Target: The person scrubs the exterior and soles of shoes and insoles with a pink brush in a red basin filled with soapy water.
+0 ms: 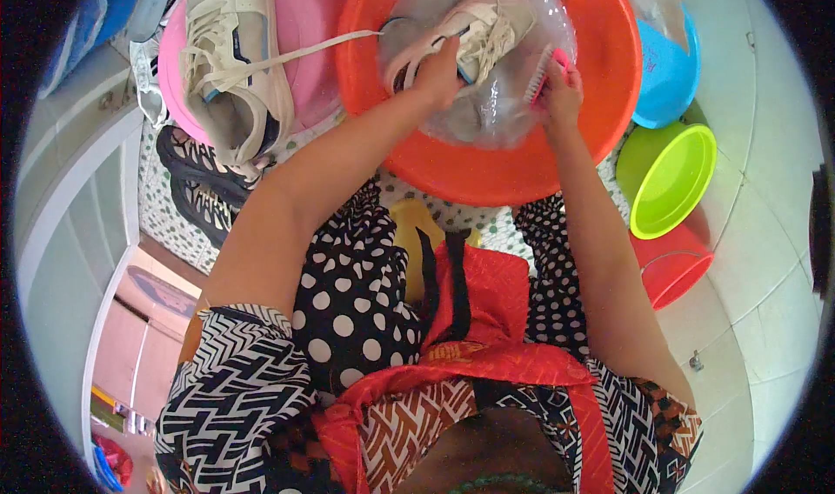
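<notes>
Patterned top (413, 416) and red apron (491, 294) come nearest. Toward the orange tub's (487, 181) far edge, the left hand (439, 75) grips a pale sneaker (500, 24) at the soapy water (500, 120); nearer the right edge, the right hand (564, 98) clasps a pink brush (538, 76). Another sneaker (252, 37) lies across a pink basin (309, 24). Blue container (674, 85), green bucket (671, 185) and red bucket (677, 272) flank the tiled wall (774, 303).

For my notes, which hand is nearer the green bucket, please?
The right hand: it holds a brush, pictured up-left of the green bucket; the left hand, on a shoe, is farther left.
</notes>
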Tool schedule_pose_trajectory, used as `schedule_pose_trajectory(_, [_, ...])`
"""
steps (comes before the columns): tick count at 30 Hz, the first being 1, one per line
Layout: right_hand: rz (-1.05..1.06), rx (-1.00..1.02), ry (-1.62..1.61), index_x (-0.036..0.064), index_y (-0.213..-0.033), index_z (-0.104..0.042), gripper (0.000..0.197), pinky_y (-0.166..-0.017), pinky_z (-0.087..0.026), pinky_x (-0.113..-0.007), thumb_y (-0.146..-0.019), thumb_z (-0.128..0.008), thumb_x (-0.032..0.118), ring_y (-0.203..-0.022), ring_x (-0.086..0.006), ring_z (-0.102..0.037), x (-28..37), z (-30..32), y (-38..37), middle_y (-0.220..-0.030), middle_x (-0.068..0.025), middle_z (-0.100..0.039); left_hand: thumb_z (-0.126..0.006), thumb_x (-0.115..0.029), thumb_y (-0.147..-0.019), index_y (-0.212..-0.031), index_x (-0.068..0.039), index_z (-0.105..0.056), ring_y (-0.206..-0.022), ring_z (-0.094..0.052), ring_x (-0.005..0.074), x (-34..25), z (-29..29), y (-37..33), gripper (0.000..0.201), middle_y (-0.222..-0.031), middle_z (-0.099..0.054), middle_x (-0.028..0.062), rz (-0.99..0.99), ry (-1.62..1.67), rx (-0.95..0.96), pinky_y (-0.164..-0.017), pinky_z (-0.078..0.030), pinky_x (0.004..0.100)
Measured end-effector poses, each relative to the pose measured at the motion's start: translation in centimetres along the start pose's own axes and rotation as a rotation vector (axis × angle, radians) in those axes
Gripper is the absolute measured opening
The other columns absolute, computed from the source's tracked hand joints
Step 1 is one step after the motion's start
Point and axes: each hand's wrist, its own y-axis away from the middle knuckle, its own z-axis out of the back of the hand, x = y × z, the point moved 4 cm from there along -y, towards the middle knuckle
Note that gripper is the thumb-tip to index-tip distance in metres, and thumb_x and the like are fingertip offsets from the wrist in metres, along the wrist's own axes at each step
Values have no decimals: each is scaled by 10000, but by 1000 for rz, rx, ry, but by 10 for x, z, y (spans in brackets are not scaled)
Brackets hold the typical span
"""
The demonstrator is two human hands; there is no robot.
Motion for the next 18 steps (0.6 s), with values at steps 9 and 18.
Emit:
schedule_pose_trajectory(9, [458, 746, 876, 98, -1081, -591, 467, -783, -472, -352, -690, -685, 335, -879, -293, -606, 98, -171, 95, -969, -157, -627, -366, -270, -903, -1273, 2, -376, -930, -562, 348, 25, -17, 17, 459, -986, -591, 197, -647, -1013, 152, -823, -438, 454])
schedule_pose_trajectory(18, [381, 434, 882, 74, -1023, -629, 402, -699, -487, -313, -715, -676, 327, -763, -195, -633, 81, -106, 13, -858, -105, -659, -368, -257, -908, -1307, -23, -330, -927, -574, 286, 40, -28, 8, 463, -1080, -560, 189, -383, -1640, 325, -800, -471, 470])
